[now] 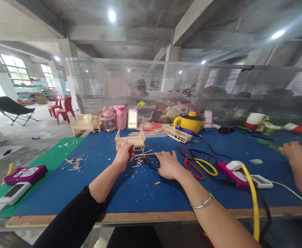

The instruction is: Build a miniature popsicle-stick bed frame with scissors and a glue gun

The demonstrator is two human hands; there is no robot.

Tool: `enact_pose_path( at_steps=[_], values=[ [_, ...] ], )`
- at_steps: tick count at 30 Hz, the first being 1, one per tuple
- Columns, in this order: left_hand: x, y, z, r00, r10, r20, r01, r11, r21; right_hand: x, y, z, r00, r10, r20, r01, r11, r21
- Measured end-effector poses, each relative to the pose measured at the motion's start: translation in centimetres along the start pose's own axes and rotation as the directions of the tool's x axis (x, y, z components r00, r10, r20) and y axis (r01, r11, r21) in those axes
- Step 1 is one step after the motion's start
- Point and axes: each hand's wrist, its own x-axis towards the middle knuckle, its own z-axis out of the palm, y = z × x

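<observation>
My left hand (124,157) is closed in a pinch, with a thin wooden stick (145,155) running from its fingers toward the right. Just behind it stands a small model of pale sticks (130,140), shaped like a little bed or bench. My right hand (168,164) lies low over the table, fingers apart, by the stick's far end and a dark-handled tool (154,164) partly hidden under it. Small cut stick pieces (138,161) are scattered between my hands. Scissors-like cutters (197,164) with one red and one yellow handle rest right of my right hand.
A second stick model (178,133), a yellow pot (191,123), a pink bottle (121,117) and a pink jar (108,119) line the back. Purple power strips (235,175) with cables lie at the right. Another person's hand (297,153) reaches in from the right edge.
</observation>
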Motion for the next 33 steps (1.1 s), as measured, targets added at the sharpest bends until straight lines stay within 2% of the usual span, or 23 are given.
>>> enact_pose_path(
  at_steps=[5,11,14,17,22,25,27,29,33],
  values=[
    [-0.1,0.3,-0.1,0.994,-0.108,0.034,0.112,0.978,-0.175,0.0,0.0,-0.5,0.999,0.006,-0.040,-0.005,1.000,0.007],
    [-0.6,0.7,-0.1,0.983,-0.154,0.100,0.178,0.935,-0.307,0.4,0.2,-0.8,0.982,0.046,-0.182,-0.022,0.991,0.129],
    [-1.0,0.8,0.2,0.981,-0.137,0.136,0.177,0.922,-0.343,0.6,0.4,-0.8,0.973,0.035,-0.227,0.014,0.977,0.211],
    [-1.2,0.6,0.6,0.989,-0.062,0.134,0.106,0.931,-0.348,0.4,0.1,-0.8,0.972,0.005,-0.236,0.060,0.962,0.266],
    [-1.0,0.1,0.9,0.996,0.007,0.091,0.015,0.972,-0.234,0.1,-0.8,-0.9,0.981,-0.017,-0.191,0.069,0.961,0.269],
    [-0.9,0.0,0.6,0.996,0.056,0.068,-0.049,0.994,-0.100,0.2,-0.3,-1.4,0.985,0.017,-0.171,0.026,0.969,0.244],
    [-0.9,0.0,0.4,0.994,0.103,0.047,-0.104,0.994,0.019,0.4,0.9,-1.7,0.986,0.085,-0.142,-0.052,0.974,0.222],
    [-0.8,-0.1,0.1,0.987,0.156,0.032,-0.159,0.976,0.149,0.8,2.5,-1.8,0.975,0.199,-0.102,-0.179,0.967,0.181],
    [-0.7,-0.3,-0.3,0.974,0.227,0.003,-0.212,0.905,0.369,1.6,5.3,-1.3,0.910,0.408,-0.077,-0.404,0.912,0.065]
  ],
)
